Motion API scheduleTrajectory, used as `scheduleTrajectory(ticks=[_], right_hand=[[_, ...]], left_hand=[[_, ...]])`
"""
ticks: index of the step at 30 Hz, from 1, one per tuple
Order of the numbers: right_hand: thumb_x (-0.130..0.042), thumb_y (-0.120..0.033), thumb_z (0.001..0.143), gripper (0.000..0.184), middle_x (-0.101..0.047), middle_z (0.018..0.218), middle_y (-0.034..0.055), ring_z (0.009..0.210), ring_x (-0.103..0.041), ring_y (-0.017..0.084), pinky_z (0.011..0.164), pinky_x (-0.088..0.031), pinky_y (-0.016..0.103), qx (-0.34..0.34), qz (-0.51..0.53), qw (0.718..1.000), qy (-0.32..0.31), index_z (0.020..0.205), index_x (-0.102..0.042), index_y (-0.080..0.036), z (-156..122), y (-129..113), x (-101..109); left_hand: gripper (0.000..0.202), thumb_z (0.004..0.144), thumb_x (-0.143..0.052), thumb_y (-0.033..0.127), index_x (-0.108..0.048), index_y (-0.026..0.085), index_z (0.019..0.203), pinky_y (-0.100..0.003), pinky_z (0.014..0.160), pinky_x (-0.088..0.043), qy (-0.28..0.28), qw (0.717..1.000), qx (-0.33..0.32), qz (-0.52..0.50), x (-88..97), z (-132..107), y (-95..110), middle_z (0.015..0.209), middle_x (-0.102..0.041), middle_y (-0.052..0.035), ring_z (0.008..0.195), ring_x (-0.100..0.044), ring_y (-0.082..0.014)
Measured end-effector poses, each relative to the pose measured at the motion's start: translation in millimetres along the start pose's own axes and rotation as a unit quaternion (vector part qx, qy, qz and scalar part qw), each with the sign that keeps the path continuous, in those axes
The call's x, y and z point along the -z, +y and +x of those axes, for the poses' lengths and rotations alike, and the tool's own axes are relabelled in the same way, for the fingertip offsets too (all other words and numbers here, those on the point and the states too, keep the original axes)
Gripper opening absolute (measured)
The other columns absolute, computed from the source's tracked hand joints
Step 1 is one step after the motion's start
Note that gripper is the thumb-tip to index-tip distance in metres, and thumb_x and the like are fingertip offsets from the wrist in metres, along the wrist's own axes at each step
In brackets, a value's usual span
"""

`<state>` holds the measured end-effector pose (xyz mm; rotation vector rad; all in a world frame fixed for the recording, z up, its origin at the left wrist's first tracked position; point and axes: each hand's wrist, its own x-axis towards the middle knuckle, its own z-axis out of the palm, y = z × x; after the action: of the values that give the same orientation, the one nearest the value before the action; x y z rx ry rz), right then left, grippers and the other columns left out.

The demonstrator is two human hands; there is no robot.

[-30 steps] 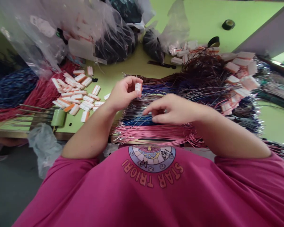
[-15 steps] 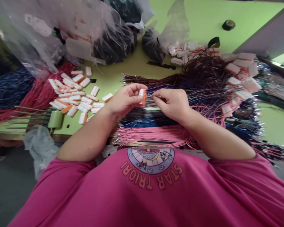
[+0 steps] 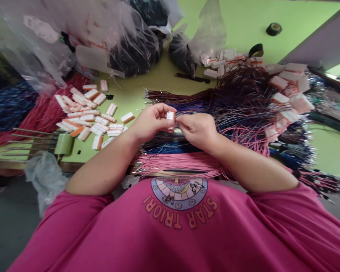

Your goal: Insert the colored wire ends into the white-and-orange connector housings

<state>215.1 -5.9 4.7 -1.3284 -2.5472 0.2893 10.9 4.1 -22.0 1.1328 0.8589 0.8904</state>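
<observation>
Between the thumb and fingers of my left hand (image 3: 151,121) is a white and orange connector housing (image 3: 170,120), held upright over the wires. My right hand (image 3: 198,129) pinches at the housing's right side, fingertips pressed together. In the earlier frame a thin wire showed in that pinch; now its end is hidden by the fingers and the housing. Beneath both hands lie bundles of loose wires with metal tips: dark brown wires (image 3: 175,95) at the back, blue wires (image 3: 164,148) and pink wires (image 3: 181,160) nearer my body.
Loose connector housings (image 3: 82,113) are heaped at the left, beside a green block with metal rods (image 3: 64,144). Wired housings (image 3: 290,102) pile up at the right. Plastic bags (image 3: 136,49), a dark blade-like tool (image 3: 192,78) and black tape rolls (image 3: 273,29) lie farther back.
My right hand has moved left and slightly down, its fingertips now against the housing. The housing has turned, so more of its white side shows. My left hand keeps its hold.
</observation>
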Motion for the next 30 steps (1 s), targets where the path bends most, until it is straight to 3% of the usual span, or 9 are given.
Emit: scheduleTrajectory(ticks=[6,11,16,17,19,22,26,30], right_hand=[[-0.048,-0.027,0.101,0.030,-0.079,0.092,0.0065,0.075,-0.062,0.018,0.067,-0.027,0.033,-0.002,-0.022,0.999,-0.050,0.102,-0.078,-0.019,3,-1,-3],[-0.046,-0.028,0.105,0.033,-0.077,0.093,0.0053,0.078,-0.064,0.017,0.070,-0.032,0.030,0.031,-0.036,0.995,-0.090,0.105,-0.077,-0.018,9,9,21],[-0.038,-0.022,0.108,0.041,-0.076,0.115,0.0131,0.100,-0.064,0.023,0.085,-0.043,0.034,0.120,-0.071,0.990,0.017,0.116,-0.077,-0.014,-14,11,41],[-0.038,-0.020,0.108,0.041,-0.076,0.112,0.0128,0.098,-0.063,0.023,0.084,-0.043,0.034,0.147,-0.070,0.987,0.005,0.111,-0.078,-0.015,-22,9,40],[-0.042,-0.016,0.105,0.038,-0.074,0.095,0.0094,0.086,-0.060,0.020,0.076,-0.040,0.032,0.190,-0.064,0.975,-0.095,0.096,-0.078,-0.016,-35,3,30],[-0.049,-0.012,0.102,0.029,-0.071,0.088,0.0090,0.081,-0.058,0.018,0.069,-0.033,0.031,0.176,-0.079,0.954,-0.227,0.096,-0.077,-0.014,-44,-4,8],[-0.049,-0.015,0.103,0.028,-0.071,0.094,0.0116,0.086,-0.059,0.020,0.068,-0.030,0.032,0.138,-0.087,0.957,-0.239,0.103,-0.077,-0.012,-39,-6,-10],[-0.048,-0.015,0.100,0.029,-0.071,0.091,0.0099,0.081,-0.057,0.020,0.066,-0.027,0.033,0.136,-0.059,0.960,-0.239,0.096,-0.077,-0.015,-35,-4,-5]], left_hand=[[0.043,0.069,-0.092,0.025,-0.064,0.018,0.101,-0.026,0.061,-0.058,0.000,1.000,0.016,0.026,0.0,-1,0,0.072,-0.069,0.0027,0.060,-0.067,-0.0114],[0.038,0.074,-0.087,0.021,-0.065,0.019,0.105,-0.028,0.064,-0.059,0.008,0.997,-0.025,0.070,2.8,-1,4,0.076,-0.070,0.0016,0.065,-0.070,-0.0133],[0.031,0.080,-0.077,0.015,-0.064,0.018,0.108,-0.029,0.067,-0.061,0.106,0.987,-0.047,0.109,11.0,3,10,0.086,-0.067,-0.0007,0.073,-0.069,-0.0133],[0.031,0.081,-0.075,0.015,-0.064,0.018,0.110,-0.029,0.068,-0.061,0.125,0.985,-0.046,0.112,11.4,4,10,0.088,-0.067,-0.0013,0.074,-0.069,-0.0134],[0.032,0.082,-0.073,0.014,-0.064,0.018,0.112,-0.029,0.069,-0.062,0.145,0.983,-0.034,0.111,10.2,6,11,0.091,-0.066,-0.0019,0.076,-0.068,-0.0132],[0.032,0.082,-0.071,0.012,-0.062,0.018,0.113,-0.029,0.070,-0.061,0.151,0.985,-0.015,0.085,5.6,6,12,0.092,-0.065,-0.0016,0.076,-0.067,-0.0121],[0.033,0.080,-0.071,0.010,-0.061,0.018,0.111,-0.029,0.070,-0.062,0.147,0.988,-0.009,0.053,2.8,5,13,0.090,-0.064,-0.0006,0.074,-0.065,-0.0113],[0.033,0.079,-0.072,0.010,-0.061,0.018,0.109,-0.031,0.070,-0.062,0.130,0.990,-0.007,0.055,4.1,6,13,0.086,-0.062,0.0004,0.072,-0.064,-0.0115]])
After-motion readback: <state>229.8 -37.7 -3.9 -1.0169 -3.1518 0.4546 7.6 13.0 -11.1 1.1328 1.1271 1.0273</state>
